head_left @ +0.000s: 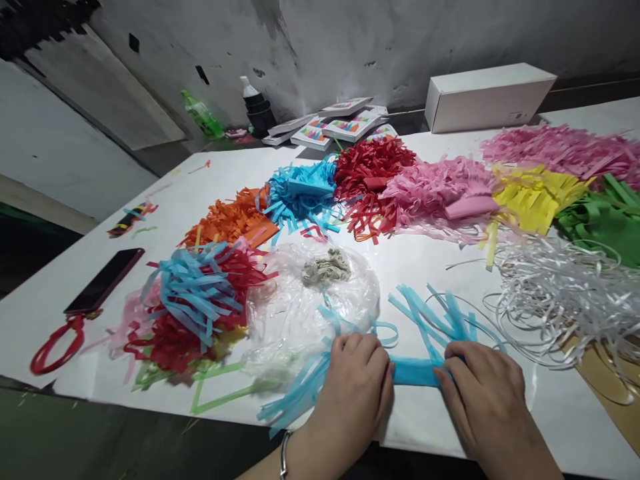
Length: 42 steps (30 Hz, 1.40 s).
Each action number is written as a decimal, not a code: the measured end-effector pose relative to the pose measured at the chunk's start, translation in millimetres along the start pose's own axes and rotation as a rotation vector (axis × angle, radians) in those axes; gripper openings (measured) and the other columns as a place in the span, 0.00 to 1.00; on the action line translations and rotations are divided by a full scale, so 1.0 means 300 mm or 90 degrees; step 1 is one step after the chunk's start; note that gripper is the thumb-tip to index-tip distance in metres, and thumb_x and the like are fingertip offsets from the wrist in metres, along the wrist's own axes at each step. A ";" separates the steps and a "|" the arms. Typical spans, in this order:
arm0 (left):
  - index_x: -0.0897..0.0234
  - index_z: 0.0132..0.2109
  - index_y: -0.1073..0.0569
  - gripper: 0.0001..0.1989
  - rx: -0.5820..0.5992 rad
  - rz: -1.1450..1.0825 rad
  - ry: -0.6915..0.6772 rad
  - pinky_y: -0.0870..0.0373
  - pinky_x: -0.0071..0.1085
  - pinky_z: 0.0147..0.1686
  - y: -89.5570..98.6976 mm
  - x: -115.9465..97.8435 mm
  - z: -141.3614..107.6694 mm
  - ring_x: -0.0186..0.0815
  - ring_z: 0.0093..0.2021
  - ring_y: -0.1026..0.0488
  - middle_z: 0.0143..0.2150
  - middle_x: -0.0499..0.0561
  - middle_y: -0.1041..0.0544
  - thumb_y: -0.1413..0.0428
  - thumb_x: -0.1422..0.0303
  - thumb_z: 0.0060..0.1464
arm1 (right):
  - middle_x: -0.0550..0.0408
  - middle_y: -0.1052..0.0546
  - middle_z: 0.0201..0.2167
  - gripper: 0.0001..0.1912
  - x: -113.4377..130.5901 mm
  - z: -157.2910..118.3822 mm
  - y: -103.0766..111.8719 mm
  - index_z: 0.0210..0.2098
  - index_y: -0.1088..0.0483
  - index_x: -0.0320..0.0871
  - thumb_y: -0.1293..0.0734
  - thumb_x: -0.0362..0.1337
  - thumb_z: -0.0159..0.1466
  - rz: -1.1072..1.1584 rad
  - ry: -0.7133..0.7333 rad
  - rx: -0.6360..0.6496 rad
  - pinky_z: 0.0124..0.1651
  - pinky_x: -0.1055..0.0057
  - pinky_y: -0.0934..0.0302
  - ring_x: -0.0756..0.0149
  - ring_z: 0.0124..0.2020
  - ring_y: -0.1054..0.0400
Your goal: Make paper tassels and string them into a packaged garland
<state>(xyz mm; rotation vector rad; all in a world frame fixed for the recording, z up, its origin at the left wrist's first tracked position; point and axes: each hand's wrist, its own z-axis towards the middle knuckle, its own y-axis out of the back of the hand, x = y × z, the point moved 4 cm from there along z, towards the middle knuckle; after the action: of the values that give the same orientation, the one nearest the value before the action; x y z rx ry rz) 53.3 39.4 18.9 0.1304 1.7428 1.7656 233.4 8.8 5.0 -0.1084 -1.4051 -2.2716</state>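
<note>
The blue fringe [415, 373] is at the lower centre of the frame, its flat band stretched between the left hand [357, 373] and the right hand [485, 387], near the front edge of the tabletop [565, 413]. The left hand's fingers are bent and close together over one end of the band; the right hand's fingers pinch the other end against the thumb. Loose blue strips fan out to the lower left of the left hand and above the right hand. A bracelet [284, 455] circles the left wrist.

At the centre lies a clear plastic bag [285, 300] with a grey-green wad [327, 267]; whether the wad is in or on it, I cannot tell. Left of the bag sits a mixed heap [197, 287], pale blue over red. Across the middle, left to right, run orange [225, 220], blue [303, 190], red [375, 163], pink [440, 187], yellow [540, 193] and green [600, 223] piles. White ribbon [570, 293] tangles at the right. A phone [105, 280] with a red strap [57, 343] lies at the left. At the top stand a green bottle [203, 115] and a white box [490, 100], with flat packs [350, 125] stacked between.
</note>
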 end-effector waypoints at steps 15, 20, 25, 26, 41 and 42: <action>0.64 0.42 0.28 0.05 0.009 -0.024 -0.001 0.34 0.48 0.45 0.024 0.024 0.020 0.46 0.43 0.29 0.42 0.55 0.24 0.41 0.70 0.60 | 0.50 0.20 0.38 0.12 0.084 -0.018 -0.018 0.46 0.26 0.40 0.40 0.26 0.70 0.078 0.119 -0.029 0.60 0.53 0.48 0.59 0.44 0.27; 0.59 0.47 0.27 0.10 -0.073 -0.040 -0.146 0.42 0.49 0.57 0.039 -0.001 -0.018 0.45 0.53 0.31 0.52 0.54 0.24 0.42 0.75 0.59 | 0.51 0.22 0.36 0.07 0.097 -0.005 -0.013 0.42 0.27 0.39 0.37 0.27 0.69 0.141 0.109 -0.025 0.55 0.57 0.46 0.63 0.39 0.28; 0.62 0.37 0.27 0.08 -0.073 -0.079 -0.167 0.39 0.42 0.52 0.011 -0.001 -0.034 0.38 0.44 0.31 0.40 0.49 0.22 0.45 0.79 0.60 | 0.53 0.25 0.32 0.16 0.124 -0.011 -0.030 0.38 0.27 0.42 0.45 0.27 0.72 0.129 0.132 0.022 0.53 0.58 0.47 0.63 0.37 0.32; 0.62 0.36 0.27 0.08 -0.068 -0.089 -0.163 0.39 0.42 0.51 0.010 0.005 -0.035 0.38 0.43 0.31 0.39 0.49 0.22 0.45 0.80 0.59 | 0.53 0.25 0.31 0.17 0.116 -0.018 -0.029 0.37 0.28 0.42 0.46 0.26 0.72 0.130 0.138 0.029 0.52 0.58 0.47 0.63 0.37 0.32; 0.64 0.35 0.31 0.06 -0.034 -0.122 -0.025 0.41 0.47 0.50 0.021 0.004 -0.058 0.42 0.43 0.32 0.40 0.52 0.26 0.47 0.76 0.61 | 0.51 0.24 0.38 0.12 0.037 -0.023 0.004 0.33 0.31 0.44 0.41 0.35 0.73 0.027 -0.012 0.039 0.58 0.53 0.49 0.57 0.45 0.30; 0.64 0.34 0.31 0.06 -0.037 -0.109 -0.007 0.41 0.47 0.50 0.017 0.004 -0.054 0.43 0.43 0.33 0.39 0.52 0.27 0.46 0.77 0.60 | 0.51 0.23 0.38 0.12 0.039 -0.019 0.006 0.32 0.31 0.44 0.40 0.35 0.73 0.017 -0.020 0.044 0.58 0.52 0.49 0.57 0.45 0.29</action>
<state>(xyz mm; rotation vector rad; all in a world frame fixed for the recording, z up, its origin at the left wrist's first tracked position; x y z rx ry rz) 42.4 26.3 21.4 -0.0321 1.6419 1.6853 224.8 -0.7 7.4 -0.1415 -1.4871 -2.2061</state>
